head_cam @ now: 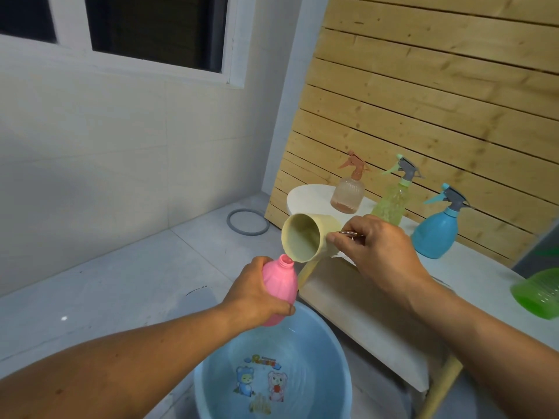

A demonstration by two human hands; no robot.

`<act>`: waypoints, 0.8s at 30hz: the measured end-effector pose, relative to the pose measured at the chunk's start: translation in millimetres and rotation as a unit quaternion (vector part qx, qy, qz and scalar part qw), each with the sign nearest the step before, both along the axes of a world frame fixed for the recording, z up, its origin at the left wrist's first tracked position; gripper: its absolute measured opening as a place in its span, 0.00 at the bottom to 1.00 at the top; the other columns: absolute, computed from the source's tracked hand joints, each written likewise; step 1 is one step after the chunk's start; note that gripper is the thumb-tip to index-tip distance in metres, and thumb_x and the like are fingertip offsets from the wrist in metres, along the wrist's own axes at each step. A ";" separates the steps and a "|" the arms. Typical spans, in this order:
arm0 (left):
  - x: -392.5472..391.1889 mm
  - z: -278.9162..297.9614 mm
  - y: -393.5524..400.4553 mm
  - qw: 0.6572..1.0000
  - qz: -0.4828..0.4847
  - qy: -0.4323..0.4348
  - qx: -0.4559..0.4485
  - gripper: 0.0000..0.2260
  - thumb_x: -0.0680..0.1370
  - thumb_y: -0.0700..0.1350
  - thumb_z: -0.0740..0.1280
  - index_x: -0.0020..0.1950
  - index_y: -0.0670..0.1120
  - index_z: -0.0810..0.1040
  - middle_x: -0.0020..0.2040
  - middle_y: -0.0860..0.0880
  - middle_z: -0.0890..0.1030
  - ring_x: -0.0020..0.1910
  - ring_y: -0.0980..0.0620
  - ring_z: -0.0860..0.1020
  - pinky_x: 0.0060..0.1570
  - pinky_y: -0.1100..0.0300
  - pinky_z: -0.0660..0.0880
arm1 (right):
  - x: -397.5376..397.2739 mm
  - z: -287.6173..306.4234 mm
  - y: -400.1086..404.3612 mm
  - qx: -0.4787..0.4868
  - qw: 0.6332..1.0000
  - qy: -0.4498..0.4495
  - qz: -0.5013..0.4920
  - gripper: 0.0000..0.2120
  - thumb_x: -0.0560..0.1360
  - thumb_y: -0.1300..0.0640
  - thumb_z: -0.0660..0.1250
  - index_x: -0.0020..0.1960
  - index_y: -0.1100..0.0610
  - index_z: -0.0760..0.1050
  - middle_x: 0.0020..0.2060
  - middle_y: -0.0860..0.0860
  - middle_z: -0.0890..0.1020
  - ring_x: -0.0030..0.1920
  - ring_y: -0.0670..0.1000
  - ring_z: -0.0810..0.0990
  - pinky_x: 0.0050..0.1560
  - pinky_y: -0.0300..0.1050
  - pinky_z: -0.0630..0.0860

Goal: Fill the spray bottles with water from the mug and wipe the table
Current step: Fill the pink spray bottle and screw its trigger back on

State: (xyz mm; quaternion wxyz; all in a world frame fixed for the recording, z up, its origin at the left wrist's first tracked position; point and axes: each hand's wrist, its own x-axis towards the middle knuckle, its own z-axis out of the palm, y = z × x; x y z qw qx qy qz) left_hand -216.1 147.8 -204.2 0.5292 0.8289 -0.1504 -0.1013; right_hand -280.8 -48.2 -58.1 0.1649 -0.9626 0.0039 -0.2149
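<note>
My left hand point(255, 290) grips a pink bottle point(279, 285) with no spray head, its open neck pointing up. My right hand point(375, 249) holds a cream mug point(305, 238) by its handle, tipped on its side so the rim sits right over the pink bottle's mouth. Both are held above a light blue basin point(272, 367) with water in it. On the white table point(378, 300) stand three capped spray bottles: a peach one point(348, 192), a yellow-green one point(393, 201) and a blue one point(435, 231).
A green bottle point(541, 293) lies at the table's right edge. A wooden slat wall point(438, 86) backs the table. A grey ring point(248, 222) lies on the tiled floor by the white wall under a window. The basin stands on the floor below the table's near end.
</note>
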 end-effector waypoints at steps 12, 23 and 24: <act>-0.1 0.6 -2.7 1.000 -0.003 0.002 0.000 0.43 0.61 0.49 0.86 0.70 0.57 0.66 0.61 0.54 0.73 0.60 0.49 0.75 0.52 0.50 0.83 | 2.4 -0.3 -0.4 -0.019 1.000 -0.011 0.004 0.15 0.77 0.42 0.69 0.42 0.53 0.80 0.37 0.47 0.77 0.40 0.50 0.75 0.37 0.48 0.69; 0.9 1.0 -0.6 1.000 -0.011 -0.004 -0.025 0.43 0.60 0.51 0.86 0.68 0.60 0.66 0.61 0.58 0.74 0.58 0.52 0.76 0.51 0.51 0.84 | 7.0 1.9 -11.0 0.192 0.979 0.036 -0.055 0.17 0.76 0.42 0.72 0.37 0.54 0.80 0.25 0.44 0.74 0.31 0.50 0.71 0.35 0.49 0.69; 1.1 1.5 -0.3 1.000 -0.013 -0.007 -0.027 0.43 0.60 0.51 0.86 0.68 0.61 0.67 0.61 0.58 0.74 0.58 0.53 0.76 0.50 0.52 0.84 | 8.1 2.7 -12.5 0.225 0.971 0.043 -0.061 0.18 0.75 0.42 0.72 0.38 0.55 0.80 0.28 0.47 0.78 0.32 0.53 0.74 0.37 0.50 0.73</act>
